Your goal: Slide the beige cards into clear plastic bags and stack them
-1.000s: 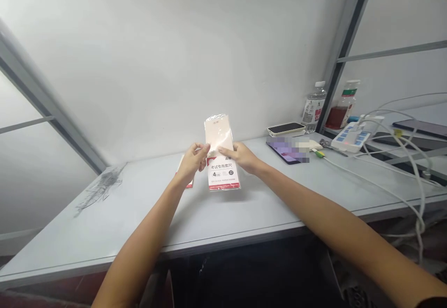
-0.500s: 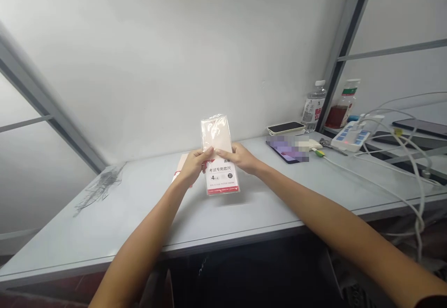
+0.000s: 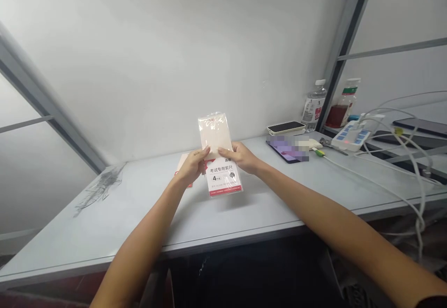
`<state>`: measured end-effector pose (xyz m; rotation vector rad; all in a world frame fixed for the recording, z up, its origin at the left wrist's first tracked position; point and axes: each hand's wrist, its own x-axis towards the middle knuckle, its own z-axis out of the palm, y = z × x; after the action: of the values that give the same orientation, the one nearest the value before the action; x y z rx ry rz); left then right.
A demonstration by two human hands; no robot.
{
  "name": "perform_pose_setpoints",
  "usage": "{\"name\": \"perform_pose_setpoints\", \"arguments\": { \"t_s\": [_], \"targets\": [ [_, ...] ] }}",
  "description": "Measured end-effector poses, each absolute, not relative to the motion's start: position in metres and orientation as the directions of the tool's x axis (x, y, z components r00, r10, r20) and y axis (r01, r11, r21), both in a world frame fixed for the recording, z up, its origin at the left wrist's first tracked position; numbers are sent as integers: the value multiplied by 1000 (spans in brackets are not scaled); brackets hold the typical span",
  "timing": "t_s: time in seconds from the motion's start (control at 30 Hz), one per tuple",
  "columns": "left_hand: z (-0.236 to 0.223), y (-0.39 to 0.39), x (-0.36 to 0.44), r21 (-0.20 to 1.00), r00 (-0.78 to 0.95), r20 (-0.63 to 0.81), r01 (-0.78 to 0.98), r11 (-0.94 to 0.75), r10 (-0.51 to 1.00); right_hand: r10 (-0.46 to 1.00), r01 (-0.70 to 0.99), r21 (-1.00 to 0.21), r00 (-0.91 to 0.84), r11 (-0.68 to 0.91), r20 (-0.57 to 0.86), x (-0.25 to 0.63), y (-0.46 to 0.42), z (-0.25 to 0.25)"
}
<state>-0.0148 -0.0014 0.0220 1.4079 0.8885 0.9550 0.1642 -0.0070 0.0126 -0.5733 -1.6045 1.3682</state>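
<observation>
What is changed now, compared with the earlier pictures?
The packet has tilted a little: its top moved to the left, its bottom edge came slightly nearer the person. The right hand keeps its hold. The clear bottle and the white-edged phone stayed in place.

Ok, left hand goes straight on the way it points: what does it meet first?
Past the ruler-set packet that the left hand is holding, probably the white wall behind the desk. How far back it stands is unclear from this one view.
</observation>
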Motion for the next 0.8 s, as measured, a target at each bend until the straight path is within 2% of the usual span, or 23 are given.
{"name": "perform_pose_setpoints", "arguments": {
  "t_s": [0.47, 0.8],
  "targets": [
    [26, -6, -14, 998, 458, 38, 29, -57, 888, 824, -188, -945, -462, 269, 327, 164, -3, 8],
    [24, -5, -13, 1000, 477, 26, -21, -17, 878, 803, -177, -938, -485, 298, 346, 161, -7, 9]
  ]
}}
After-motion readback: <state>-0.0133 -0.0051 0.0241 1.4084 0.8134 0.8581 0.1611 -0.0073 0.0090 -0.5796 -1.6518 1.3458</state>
